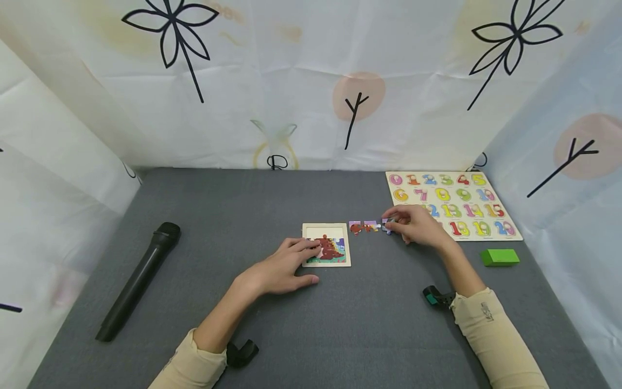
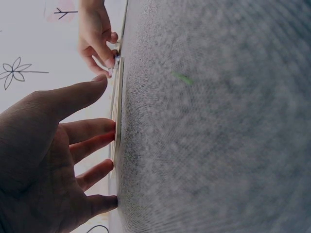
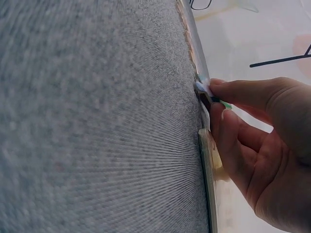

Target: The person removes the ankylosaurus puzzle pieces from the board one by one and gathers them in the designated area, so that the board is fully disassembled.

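A small square wooden jigsaw tray point(image 1: 348, 248) lies mid-table, partly filled with a red-brown dinosaur picture point(image 1: 331, 248); its upper strip shows bare wood. My left hand point(image 1: 282, 268) rests its fingertips on the tray's left part, with the thumb spread out on the cloth and nothing gripped. Right of the tray, two loose puzzle pieces point(image 1: 356, 228) lie in a row. At the row's right end my right hand point(image 1: 419, 226) pinches another puzzle piece point(image 1: 386, 227) between thumb and fingers. In the right wrist view that piece point(image 3: 205, 92) appears tilted, close to the cloth.
A number board point(image 1: 454, 196) lies at the back right, its near-left part behind my right hand. A green block point(image 1: 500, 257) sits in front of it. On the left lies a black microphone point(image 1: 141, 281). White printed curtains point(image 1: 301, 86) surround the grey table point(image 1: 233, 205).
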Motion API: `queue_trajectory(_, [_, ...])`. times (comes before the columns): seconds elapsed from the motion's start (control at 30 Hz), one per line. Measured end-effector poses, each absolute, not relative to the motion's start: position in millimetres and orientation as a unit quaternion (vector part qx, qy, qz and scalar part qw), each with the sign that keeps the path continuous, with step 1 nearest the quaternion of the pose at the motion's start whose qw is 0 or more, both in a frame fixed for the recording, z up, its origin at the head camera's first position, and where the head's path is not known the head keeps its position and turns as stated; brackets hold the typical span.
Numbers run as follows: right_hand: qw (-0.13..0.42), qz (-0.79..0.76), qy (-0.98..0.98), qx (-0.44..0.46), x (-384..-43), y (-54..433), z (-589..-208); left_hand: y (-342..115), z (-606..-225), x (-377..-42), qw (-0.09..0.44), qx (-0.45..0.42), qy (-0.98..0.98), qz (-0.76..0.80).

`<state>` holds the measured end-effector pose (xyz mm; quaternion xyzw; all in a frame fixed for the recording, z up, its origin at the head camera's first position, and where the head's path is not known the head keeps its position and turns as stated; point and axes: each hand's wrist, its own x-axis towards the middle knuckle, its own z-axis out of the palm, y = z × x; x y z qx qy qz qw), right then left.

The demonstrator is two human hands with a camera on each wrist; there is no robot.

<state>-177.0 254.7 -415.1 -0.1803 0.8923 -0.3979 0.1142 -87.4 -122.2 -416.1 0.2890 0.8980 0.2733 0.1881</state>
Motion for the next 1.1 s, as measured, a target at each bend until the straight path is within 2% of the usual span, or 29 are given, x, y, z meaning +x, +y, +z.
queue_trajectory(0.5, [0.093,-0.337,0.917,-0.192,-177.0,248.0,-415.4,-122.1,-414.6,-86.2,0.187,0.287,0.899,0.273])
queue_trajectory(1.1, [0.081,-0.354,0.913,-0.187,-174.8,247.2,-416.9,-121.2,-413.0,-84.8,0.189,0.282,0.901,0.271])
